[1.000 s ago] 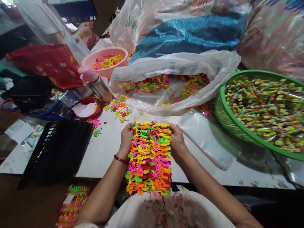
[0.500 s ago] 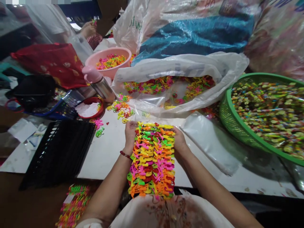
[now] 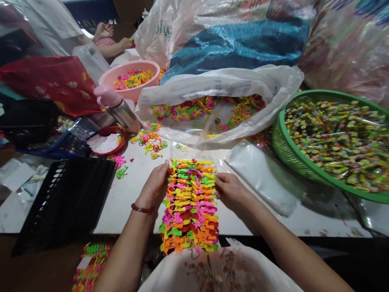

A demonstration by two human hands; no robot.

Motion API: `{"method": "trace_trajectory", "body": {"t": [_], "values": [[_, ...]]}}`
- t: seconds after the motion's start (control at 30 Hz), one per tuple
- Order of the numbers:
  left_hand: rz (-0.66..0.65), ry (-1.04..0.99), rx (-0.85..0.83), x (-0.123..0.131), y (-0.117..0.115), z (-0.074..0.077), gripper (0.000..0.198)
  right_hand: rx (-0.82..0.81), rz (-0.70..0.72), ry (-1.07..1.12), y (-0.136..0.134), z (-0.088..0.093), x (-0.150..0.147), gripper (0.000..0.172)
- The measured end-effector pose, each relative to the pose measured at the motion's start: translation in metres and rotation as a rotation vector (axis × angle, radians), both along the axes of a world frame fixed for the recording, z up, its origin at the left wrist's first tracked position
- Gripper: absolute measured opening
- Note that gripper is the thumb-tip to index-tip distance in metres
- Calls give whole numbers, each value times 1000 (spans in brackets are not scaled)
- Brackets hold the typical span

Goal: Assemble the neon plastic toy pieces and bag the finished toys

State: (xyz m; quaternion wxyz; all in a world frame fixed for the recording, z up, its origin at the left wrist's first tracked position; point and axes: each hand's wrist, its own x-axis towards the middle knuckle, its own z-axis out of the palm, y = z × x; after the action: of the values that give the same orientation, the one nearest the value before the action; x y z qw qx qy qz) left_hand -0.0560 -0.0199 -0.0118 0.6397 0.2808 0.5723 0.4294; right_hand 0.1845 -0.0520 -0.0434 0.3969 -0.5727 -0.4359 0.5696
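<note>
The white table (image 3: 120,198) has spots along its near edge.

The scene is viewed from the person's head, the camera being faced forward and tilted down; the left hand (image 3: 154,184) and right hand (image 3: 232,188) are seen from close by, a large sack (image 3: 240,44) farther off.

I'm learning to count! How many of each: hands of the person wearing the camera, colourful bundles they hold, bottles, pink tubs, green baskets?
Left hand and right hand: 2
Held colourful bundle: 1
Bottle: 1
Pink tub: 1
Green basket: 1
Total: 6
</note>
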Motion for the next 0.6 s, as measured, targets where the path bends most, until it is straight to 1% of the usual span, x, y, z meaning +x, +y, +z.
{"method": "trace_trajectory", "body": {"t": [0.07,0.13,0.17,0.23,0.3,0.33,0.37,0.4,0.47,0.53,0.6], "values": [[-102,88,-45,-8,-4,-1,26,110,91,-299,-1,5,11,31],[-174,261,-24,-19,-6,-1,24,262,106,-570,-2,15,19,24],[-173,385,17,-24,-7,1,21,347,85,-646,-2,22,21,19],[-109,665,168,-33,-7,10,14,534,43,-687,-4,36,21,17],[-47,883,415,-34,-8,25,18,722,48,-664,-6,49,15,19],[-62,943,564,-32,-9,34,20,794,71,-651,-6,53,11,20],[-112,967,715,-27,-11,43,21,847,100,-639,-6,57,6,19],[-201,959,846,-21,-12,49,22,881,133,-628,-5,58,1,19],[-419,891,1018,-7,-15,57,25,915,179,-608,-3,56,-9,19],[-593,829,1100,4,-16,55,31,918,197,-599,0,52,-16,20],[-686,803,1127,11,-15,49,35,895,216,-594,4,49,-19,20]]}}
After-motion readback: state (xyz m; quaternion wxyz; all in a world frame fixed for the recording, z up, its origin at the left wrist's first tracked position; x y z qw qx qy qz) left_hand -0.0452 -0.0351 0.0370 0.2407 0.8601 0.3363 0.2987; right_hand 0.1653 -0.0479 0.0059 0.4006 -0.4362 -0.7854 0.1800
